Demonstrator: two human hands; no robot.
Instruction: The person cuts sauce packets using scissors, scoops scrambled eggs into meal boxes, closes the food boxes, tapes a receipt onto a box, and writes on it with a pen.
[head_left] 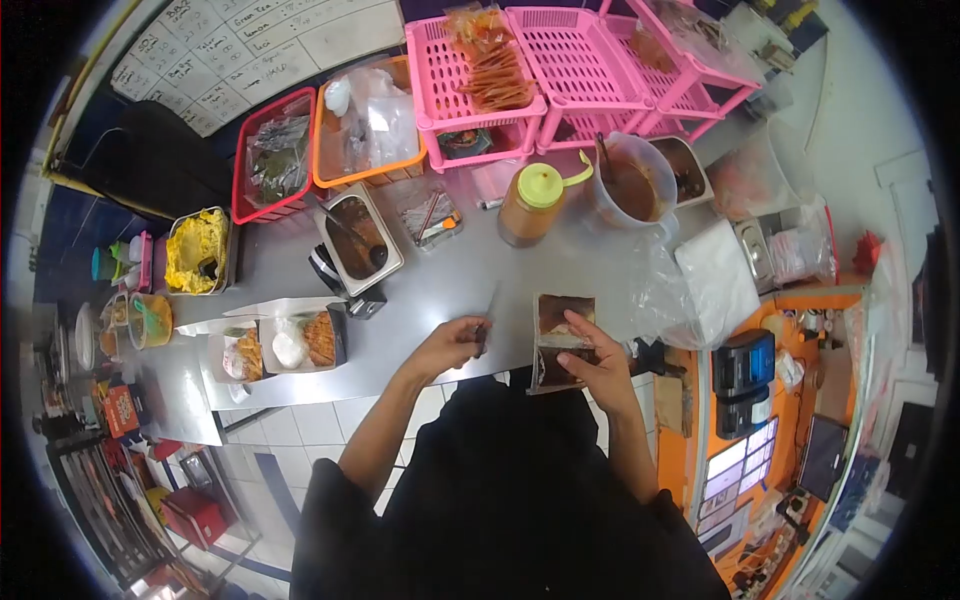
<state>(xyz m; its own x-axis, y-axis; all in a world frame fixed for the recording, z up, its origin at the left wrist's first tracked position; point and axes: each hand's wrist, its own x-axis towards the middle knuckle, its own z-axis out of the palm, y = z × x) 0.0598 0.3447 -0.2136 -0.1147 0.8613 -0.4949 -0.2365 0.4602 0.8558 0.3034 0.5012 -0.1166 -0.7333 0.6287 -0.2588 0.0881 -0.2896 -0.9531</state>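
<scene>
On the table [455, 262], a packet [562, 325] is held at the front edge in the right hand [597, 362], with the left hand [452, 347] held to its left. Farther left, boxes [303, 345] are set near the same edge. Behind them a tub [231, 250] is placed, with a pan [392, 272] to its right, in which a ladle [377, 255] is rested. Behind the pan, baskets [378, 178] are set side by side, before a board [215, 55]. To their right racks [590, 75] are stood, sachets [497, 82] being piled in the leftmost. Before the racks a bottle [531, 205] is placed, left of a jug [607, 207]. Bags [716, 280] are laid right of the packet.
</scene>
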